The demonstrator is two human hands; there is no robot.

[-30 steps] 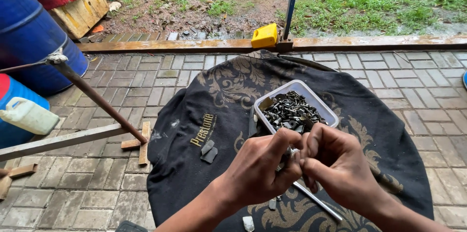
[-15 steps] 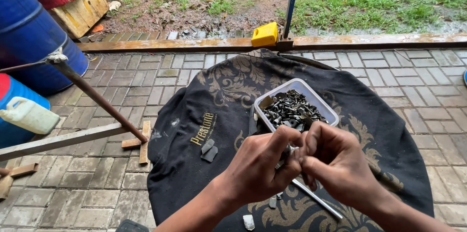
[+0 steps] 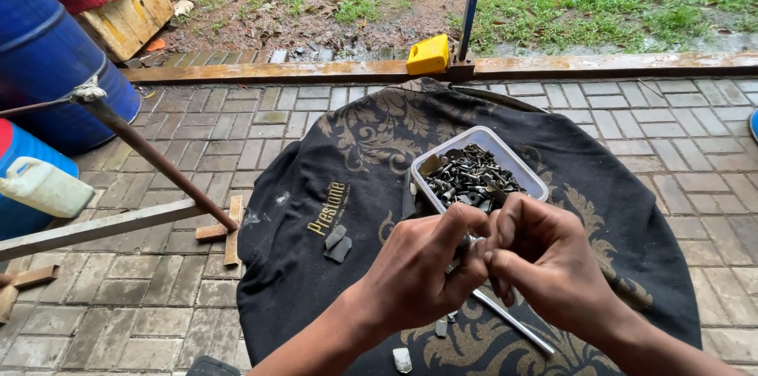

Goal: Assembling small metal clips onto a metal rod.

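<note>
A small metal part (image 3: 471, 242) sits pinched between the 2 hands, mostly hidden by the fingers, so its shape cannot be told. The left hand (image 3: 422, 269) is curled narrow, thumb and fingers closed on the part. The right hand (image 3: 545, 261) is closed too, its fingertips meeting the left's at the same spot; whether it grips the part or only steadies it cannot be told.

Just beyond the hands stands a clear plastic tub (image 3: 535, 180), about full of dark screws and metal bits (image 3: 471, 179), so by the look of it most of the pile is still unhandled. Below the right hand a thin metal rod (image 3: 517, 324) lies on the black cloth (image 3: 332, 155) that covers the round surface. To the left of the left hand lie 2 grey chips (image 3: 337, 240), and near the left wrist a few more loose bits (image 3: 442, 327).
</note>
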